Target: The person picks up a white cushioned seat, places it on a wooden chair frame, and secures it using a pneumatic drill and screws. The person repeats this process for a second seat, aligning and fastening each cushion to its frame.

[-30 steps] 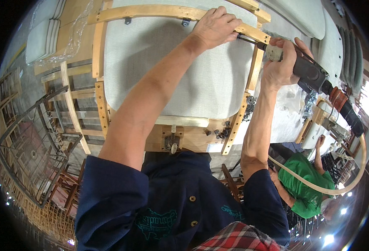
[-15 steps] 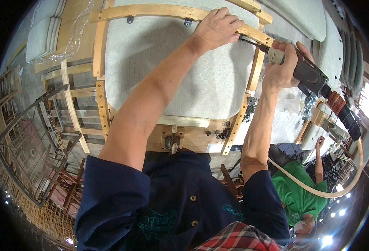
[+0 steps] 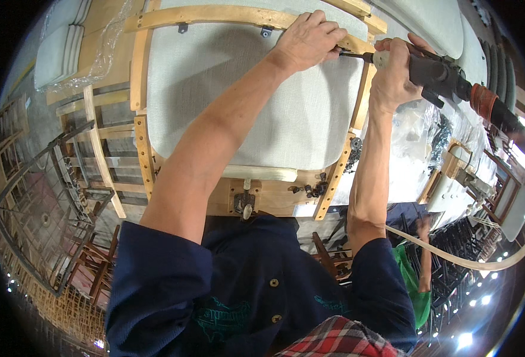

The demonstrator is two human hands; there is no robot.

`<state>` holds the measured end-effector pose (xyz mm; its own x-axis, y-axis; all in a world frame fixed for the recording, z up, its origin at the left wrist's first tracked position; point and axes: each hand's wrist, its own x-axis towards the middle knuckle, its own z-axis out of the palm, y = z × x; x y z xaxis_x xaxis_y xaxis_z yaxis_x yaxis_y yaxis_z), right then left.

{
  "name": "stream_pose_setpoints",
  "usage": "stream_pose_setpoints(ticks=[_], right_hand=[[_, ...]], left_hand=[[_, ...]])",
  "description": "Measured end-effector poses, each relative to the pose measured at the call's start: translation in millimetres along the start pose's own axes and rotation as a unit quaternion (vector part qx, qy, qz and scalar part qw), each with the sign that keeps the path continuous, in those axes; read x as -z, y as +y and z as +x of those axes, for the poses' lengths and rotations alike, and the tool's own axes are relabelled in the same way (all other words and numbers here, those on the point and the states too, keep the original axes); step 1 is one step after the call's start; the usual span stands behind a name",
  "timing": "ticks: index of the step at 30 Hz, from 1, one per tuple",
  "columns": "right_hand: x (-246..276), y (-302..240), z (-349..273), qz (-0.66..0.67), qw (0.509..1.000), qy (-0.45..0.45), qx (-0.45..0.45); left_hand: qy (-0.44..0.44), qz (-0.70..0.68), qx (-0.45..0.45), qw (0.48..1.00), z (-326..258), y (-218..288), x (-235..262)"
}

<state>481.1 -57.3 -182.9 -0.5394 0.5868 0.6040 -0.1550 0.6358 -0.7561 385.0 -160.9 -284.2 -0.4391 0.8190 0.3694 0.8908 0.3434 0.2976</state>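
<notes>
My right hand (image 3: 391, 76) is wrapped around a black air screwdriver (image 3: 435, 77) with a pale nose and an orange-brown wrap near its hose end. Its thin bit (image 3: 353, 55) points left and reaches my left hand's fingertips. My left hand (image 3: 310, 40) is closed over the curved wooden rail (image 3: 215, 14) near its right end; whatever lies under the fingers is hidden. Below the rail is a light grey upholstered panel (image 3: 244, 113), framed by wooden strips. Two small dark brackets, one of them this bracket (image 3: 266, 31), sit along the rail's near edge.
A clamp (image 3: 246, 202) stands at the bench's near edge, beside several small black parts (image 3: 317, 188). The pale air hose (image 3: 476, 263) loops at my right. Grey cushions (image 3: 420, 24) lie at the far right, wooden slats (image 3: 99, 149) at left. A person in green (image 3: 416, 285) is at lower right.
My right hand has brought the screwdriver slightly up and left, and it lies more level, with its bit against my left fingertips. My left hand has stayed put. The person in green has shifted.
</notes>
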Motion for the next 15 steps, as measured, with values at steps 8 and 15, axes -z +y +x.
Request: stream_pose_setpoints(ticks=[8, 15], right_hand=[[3, 13, 5, -0.139, 0.985, 0.004, 0.104], [-14, -2, -5, 0.027, 0.998, 0.046, -0.034]], left_hand=[[-0.024, 0.017, 0.001, 1.0, 1, 2, 2], [-0.009, 0.007, 0.002, 1.0, 0, 0, -2]])
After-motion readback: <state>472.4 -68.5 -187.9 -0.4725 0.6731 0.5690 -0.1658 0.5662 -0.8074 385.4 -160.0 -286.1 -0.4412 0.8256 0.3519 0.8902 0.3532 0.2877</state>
